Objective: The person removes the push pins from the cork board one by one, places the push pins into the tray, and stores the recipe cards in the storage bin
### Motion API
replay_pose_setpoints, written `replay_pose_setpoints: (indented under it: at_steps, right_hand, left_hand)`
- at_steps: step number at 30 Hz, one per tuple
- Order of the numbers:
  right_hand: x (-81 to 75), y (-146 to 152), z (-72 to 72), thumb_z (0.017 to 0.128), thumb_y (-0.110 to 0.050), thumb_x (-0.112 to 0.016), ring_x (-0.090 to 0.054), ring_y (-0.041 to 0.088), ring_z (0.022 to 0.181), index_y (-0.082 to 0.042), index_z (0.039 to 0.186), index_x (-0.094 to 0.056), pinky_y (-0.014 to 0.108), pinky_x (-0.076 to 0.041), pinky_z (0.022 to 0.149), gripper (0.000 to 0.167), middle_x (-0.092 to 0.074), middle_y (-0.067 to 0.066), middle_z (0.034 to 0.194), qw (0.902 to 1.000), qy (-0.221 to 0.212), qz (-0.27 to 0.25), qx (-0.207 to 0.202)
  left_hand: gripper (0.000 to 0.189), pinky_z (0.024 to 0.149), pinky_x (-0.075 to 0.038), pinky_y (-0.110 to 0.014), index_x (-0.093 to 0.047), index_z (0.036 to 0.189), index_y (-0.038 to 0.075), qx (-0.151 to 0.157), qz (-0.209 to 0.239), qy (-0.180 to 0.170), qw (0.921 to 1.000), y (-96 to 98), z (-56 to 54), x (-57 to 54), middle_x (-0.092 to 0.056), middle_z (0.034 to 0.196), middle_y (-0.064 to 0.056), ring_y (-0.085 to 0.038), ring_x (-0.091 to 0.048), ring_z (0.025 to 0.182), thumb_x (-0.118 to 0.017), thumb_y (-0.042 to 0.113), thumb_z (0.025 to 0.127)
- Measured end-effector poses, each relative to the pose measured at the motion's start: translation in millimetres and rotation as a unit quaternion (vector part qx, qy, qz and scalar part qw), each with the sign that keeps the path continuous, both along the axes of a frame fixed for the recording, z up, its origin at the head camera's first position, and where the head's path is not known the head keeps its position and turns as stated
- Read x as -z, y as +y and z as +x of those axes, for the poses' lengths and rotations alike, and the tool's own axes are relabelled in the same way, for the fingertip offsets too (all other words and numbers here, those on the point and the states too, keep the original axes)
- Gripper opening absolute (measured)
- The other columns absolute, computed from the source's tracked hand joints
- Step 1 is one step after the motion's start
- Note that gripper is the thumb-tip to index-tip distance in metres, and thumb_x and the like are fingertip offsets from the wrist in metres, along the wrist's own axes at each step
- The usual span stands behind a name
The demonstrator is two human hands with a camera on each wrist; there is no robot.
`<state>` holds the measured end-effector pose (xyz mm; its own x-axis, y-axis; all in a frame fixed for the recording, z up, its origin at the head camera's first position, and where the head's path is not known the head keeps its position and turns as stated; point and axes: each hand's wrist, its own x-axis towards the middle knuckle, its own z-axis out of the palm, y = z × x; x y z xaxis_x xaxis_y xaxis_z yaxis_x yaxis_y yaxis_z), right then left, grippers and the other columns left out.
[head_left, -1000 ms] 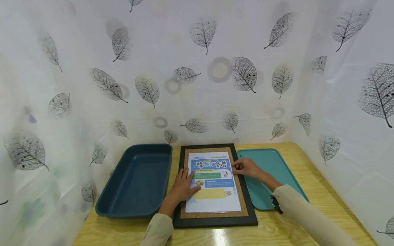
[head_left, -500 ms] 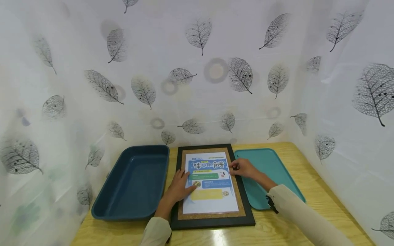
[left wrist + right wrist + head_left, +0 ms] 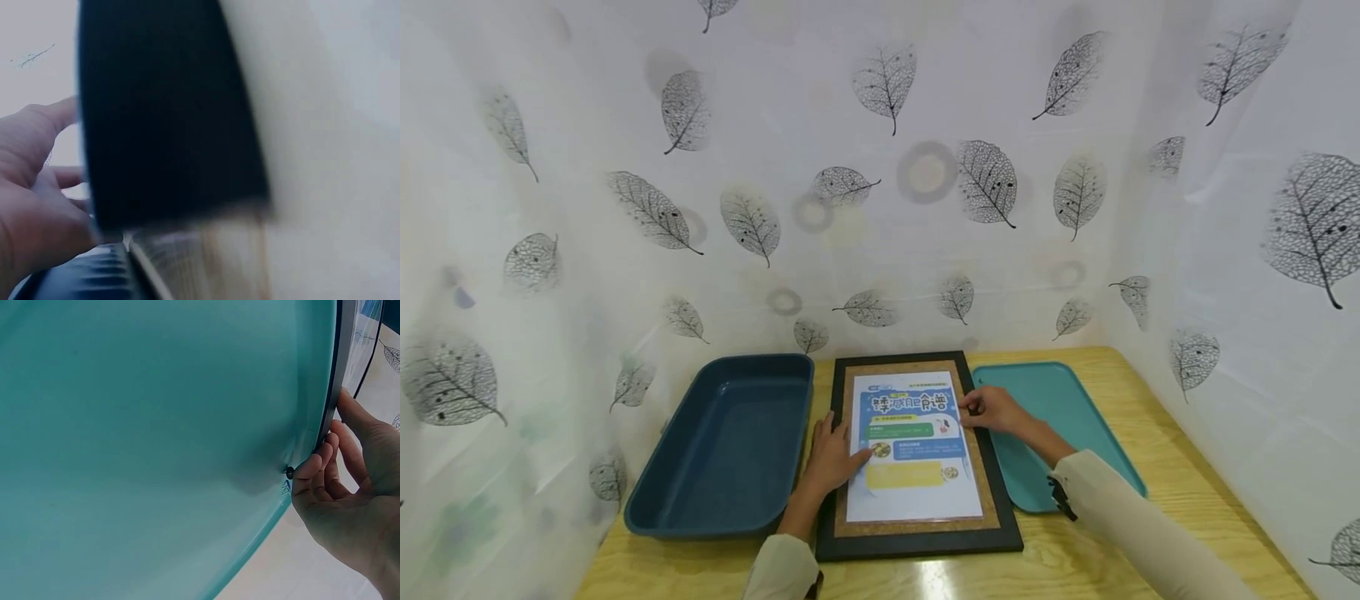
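In the head view a printed sheet (image 3: 917, 500) with a blue heading lies on a black-framed cork board (image 3: 917, 546). My left hand (image 3: 829, 462) rests at the board's left side, fingers spread over the frame and thumb reaching the sheet's left edge. Opposite it, my right hand (image 3: 1000, 410) has thumb and forefinger at the sheet's right edge, other fingers curled. The right wrist view shows these right-hand fingers (image 3: 319, 465) by the black frame edge (image 3: 337, 369), beside the tray corner. A blurred dark band (image 3: 169, 125) covers much of the left wrist view, next to the left hand (image 3: 37, 181).
A deep dark-blue tub (image 3: 715, 525) stands left of the board. To the right lies a flat turquoise tray (image 3: 1067, 433), partly under my right forearm. The wooden table (image 3: 1075, 558) is walled by leaf-print curtains (image 3: 850, 250) behind and on both sides.
My left hand has slid left off the sheet's printed area toward the frame. The right hand keeps its place at the right edge. The head view shifted slightly.
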<state>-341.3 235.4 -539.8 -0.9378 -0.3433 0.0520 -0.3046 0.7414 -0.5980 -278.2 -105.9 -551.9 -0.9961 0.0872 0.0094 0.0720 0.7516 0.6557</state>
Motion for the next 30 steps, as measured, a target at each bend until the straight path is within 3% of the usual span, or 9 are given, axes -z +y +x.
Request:
replay_pose_setpoints:
  at_steps: [5,9,12,15,18,22,27,30]
  right_hand:
    - [1.3,0.9,1.6,0.084,-0.013,-0.087,-0.056,0.013,0.077,0.002,0.111,-0.077,0.027,-0.050,0.065,0.032,-0.068,0.005,0.092,0.9999,-0.009,-0.003,0.008]
    - [1.6,1.5,1.0,0.084,-0.013,-0.087,-0.056,0.013,0.078,0.002,0.112,-0.077,0.027,-0.051,0.067,0.032,-0.067,0.004,0.092,0.9999,-0.007,-0.002,0.012]
    - [1.0,1.7,0.7,0.084,-0.012,-0.087,-0.058,0.015,0.080,0.002,0.110,-0.077,0.029,-0.052,0.069,0.031,-0.067,0.005,0.092,1.0000,0.002,-0.003,0.004]
    - [1.1,1.3,0.6,0.085,-0.011,-0.086,-0.059,0.016,0.079,0.003,0.110,-0.077,0.030,-0.052,0.069,0.030,-0.068,0.006,0.092,0.9999,0.008,-0.006,-0.009]
    - [2.1,-0.2,0.4,0.086,-0.011,-0.086,-0.057,0.014,0.078,0.002,0.111,-0.077,0.030,-0.051,0.069,0.030,-0.067,0.005,0.091,0.9999,0.004,-0.008,-0.007]
    - [3.2,0.2,-0.4,0.085,-0.011,-0.086,-0.056,0.015,0.078,0.002,0.111,-0.077,0.030,-0.050,0.068,0.029,-0.066,0.004,0.090,1.0000,0.001,-0.008,0.001]
    - [2.4,1.5,1.3,0.086,-0.011,-0.085,-0.056,0.017,0.079,0.002,0.112,-0.077,0.030,-0.049,0.069,0.030,-0.065,0.005,0.091,0.9999,-0.003,-0.015,0.003]
    - [2.8,4.2,4.9,0.087,-0.013,-0.084,-0.054,0.015,0.077,0.003,0.112,-0.076,0.029,-0.047,0.068,0.030,-0.063,0.004,0.088,0.9994,0.024,-0.021,-0.016]
  left_hand:
    - [0.068,0.117,-0.031,-0.064,-0.056,0.138,-0.016,-0.044,0.083,0.013,0.9955,7.1,-2.1,-0.4,-0.026,0.160,-0.038,-0.057,-0.024,0.148,-0.087,0.009,0.082]
    - [0.067,0.117,-0.032,-0.063,-0.059,0.137,-0.013,-0.094,0.144,-0.002,0.9852,12.8,-3.8,-0.7,-0.024,0.162,-0.036,-0.057,-0.025,0.148,-0.087,0.000,0.077]
    - [0.067,0.116,-0.033,-0.063,-0.061,0.136,-0.010,-0.114,0.163,0.004,0.9800,14.5,-5.4,0.5,-0.025,0.163,-0.034,-0.056,-0.022,0.149,-0.085,-0.004,0.074]
    - [0.064,0.115,-0.033,-0.065,-0.063,0.134,-0.009,-0.118,0.175,0.027,0.9771,13.1,-4.5,-0.1,-0.031,0.161,-0.033,-0.056,-0.024,0.149,-0.081,-0.008,0.073]
    - [0.062,0.114,-0.036,-0.063,-0.061,0.135,-0.008,-0.112,0.195,0.045,0.9734,11.7,-2.7,-2.1,-0.046,0.152,-0.031,-0.051,-0.037,0.145,-0.077,-0.010,0.075]
    - [0.063,0.111,-0.042,-0.058,-0.054,0.142,-0.007,-0.096,0.228,0.037,0.9681,14.1,-2.1,-4.5,-0.061,0.139,-0.028,-0.043,-0.053,0.136,-0.071,-0.011,0.082]
    - [0.061,0.107,-0.047,-0.055,-0.050,0.148,-0.005,-0.101,0.248,0.019,0.9633,17.9,-1.0,-5.3,-0.060,0.141,-0.028,-0.042,-0.056,0.133,-0.065,-0.009,0.089]
    - [0.061,0.110,-0.045,-0.055,-0.049,0.151,-0.003,-0.114,0.259,0.014,0.9590,20.3,0.0,-4.5,-0.057,0.145,-0.027,-0.041,-0.053,0.137,-0.061,-0.010,0.092]
